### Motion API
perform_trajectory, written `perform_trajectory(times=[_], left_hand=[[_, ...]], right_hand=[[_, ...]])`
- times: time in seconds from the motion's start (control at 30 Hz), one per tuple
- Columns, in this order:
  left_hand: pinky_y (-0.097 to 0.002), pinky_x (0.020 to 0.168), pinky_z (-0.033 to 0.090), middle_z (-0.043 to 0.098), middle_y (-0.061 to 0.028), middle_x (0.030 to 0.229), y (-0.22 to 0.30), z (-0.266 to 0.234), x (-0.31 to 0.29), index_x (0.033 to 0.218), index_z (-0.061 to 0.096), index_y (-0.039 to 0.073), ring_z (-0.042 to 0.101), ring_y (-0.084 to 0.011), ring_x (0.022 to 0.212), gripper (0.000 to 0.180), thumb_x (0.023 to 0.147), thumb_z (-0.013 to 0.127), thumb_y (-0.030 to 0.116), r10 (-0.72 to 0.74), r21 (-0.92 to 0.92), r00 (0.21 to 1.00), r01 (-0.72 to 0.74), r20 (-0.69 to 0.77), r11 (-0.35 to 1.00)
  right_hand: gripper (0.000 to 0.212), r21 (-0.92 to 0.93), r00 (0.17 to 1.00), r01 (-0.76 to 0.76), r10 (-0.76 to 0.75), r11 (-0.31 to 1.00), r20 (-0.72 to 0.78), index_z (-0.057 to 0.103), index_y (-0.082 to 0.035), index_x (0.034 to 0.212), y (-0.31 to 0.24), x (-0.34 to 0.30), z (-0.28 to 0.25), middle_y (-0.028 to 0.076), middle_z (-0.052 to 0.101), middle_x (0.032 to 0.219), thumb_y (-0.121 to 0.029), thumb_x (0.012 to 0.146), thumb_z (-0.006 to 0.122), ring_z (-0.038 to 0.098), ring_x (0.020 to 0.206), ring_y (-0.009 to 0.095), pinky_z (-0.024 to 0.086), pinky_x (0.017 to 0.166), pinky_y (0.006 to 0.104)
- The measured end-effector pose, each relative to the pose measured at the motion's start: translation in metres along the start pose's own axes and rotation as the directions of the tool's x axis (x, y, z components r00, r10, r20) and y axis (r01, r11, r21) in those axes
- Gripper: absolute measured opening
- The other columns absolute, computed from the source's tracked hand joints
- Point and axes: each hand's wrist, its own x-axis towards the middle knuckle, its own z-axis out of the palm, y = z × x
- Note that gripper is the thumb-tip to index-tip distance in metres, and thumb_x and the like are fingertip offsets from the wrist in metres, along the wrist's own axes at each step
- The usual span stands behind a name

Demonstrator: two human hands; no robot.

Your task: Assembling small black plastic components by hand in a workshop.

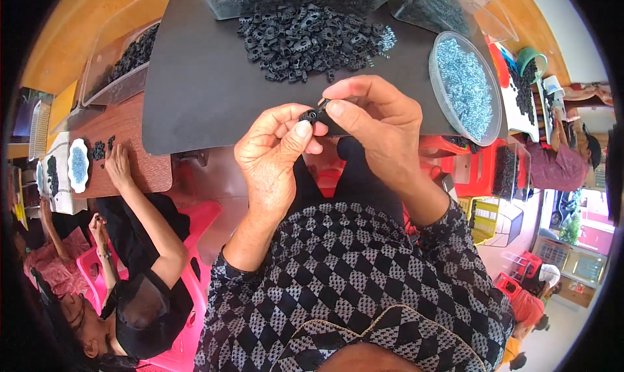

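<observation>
My left hand (271, 152) pinches a small black plastic part (311, 116) with a round hole between thumb and fingers, above the near edge of the dark table (195, 92). Touching it from the right, my right hand (377, 115) holds another small black piece (323, 103) between thumb and forefinger, mostly hidden by the fingertips. Beyond my hands lies a heap of similar black plastic parts (305, 40). A few small metal springs (387, 39) lie at its right end. To the right stands a round clear dish (434, 70) full of bluish springs (465, 86).
Clear bins (224, 8) stand at the table's far side. At left, a person's hand (118, 167) rests by black parts on a brown table (140, 125), near a white dish of springs (79, 167). Pink chairs (195, 242) and red stools (478, 170) flank me.
</observation>
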Motion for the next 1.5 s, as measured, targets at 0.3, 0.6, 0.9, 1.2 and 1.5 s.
perform_trajectory(times=[0.3,0.6,0.9,1.2,1.5], left_hand=[[-0.0198,0.064,0.050,0.066,-0.0092,0.086,-0.005,-0.001,-0.003,0.102,0.058,-0.006,0.059,-0.0090,0.068,0.016,0.088,0.058,0.002,0.040,-0.011,0.999,-0.040,-0.009,0.999],[-0.0198,0.060,0.050,0.065,-0.0069,0.083,-0.007,0.002,-0.008,0.103,0.059,-0.006,0.057,-0.0072,0.067,0.017,0.089,0.058,0.004,0.063,-0.004,0.998,-0.063,-0.003,0.998],[-0.0190,0.060,0.049,0.064,-0.0043,0.081,-0.008,0.004,-0.012,0.106,0.059,-0.005,0.055,-0.0063,0.066,0.020,0.089,0.059,0.004,0.075,0.079,0.997,-0.073,-0.022,0.994],[-0.0185,0.057,0.044,0.058,-0.0002,0.076,-0.004,-0.001,-0.013,0.100,0.062,-0.004,0.052,-0.0050,0.065,0.018,0.083,0.066,0.001,0.054,0.131,0.998,-0.051,-0.021,0.990],[-0.0171,0.058,0.041,0.055,0.0023,0.075,-0.005,-0.001,-0.015,0.094,0.064,-0.003,0.050,-0.0034,0.067,0.014,0.080,0.065,-0.004,0.053,0.170,0.998,-0.046,-0.037,0.984]], right_hand=[[0.011,-0.075,0.999,-0.036,0.036,0.997,0.005,0.061,0.001,0.096,0.009,-0.005,0.001,0.002,0.062,0.077,-0.002,0.085,0.060,0.058,0.068,0.005,0.047,0.056,0.0192],[0.011,-0.260,0.984,0.176,-0.179,0.949,0.012,0.062,0.000,0.091,0.019,-0.006,0.000,0.004,0.056,0.085,0.002,0.080,0.062,0.058,0.067,0.007,0.045,0.057,0.0198],[0.012,-0.454,0.970,0.240,-0.235,0.858,0.069,0.062,-0.001,0.088,0.014,-0.007,-0.004,0.005,0.056,0.079,0.003,0.077,0.063,0.057,0.068,0.011,0.044,0.056,0.0224],[0.012,-0.580,0.887,0.443,-0.427,0.684,0.175,0.063,-0.002,0.086,0.016,-0.012,-0.001,0.011,0.061,0.081,0.004,0.075,0.063,0.059,0.073,0.027,0.046,0.065,0.0334],[0.015,-0.503,0.984,0.160,-0.096,0.849,0.150,0.063,0.003,0.098,0.005,-0.020,-0.009,0.008,0.061,0.092,0.004,0.084,0.058,0.056,0.082,0.010,0.045,0.068,0.0224]])
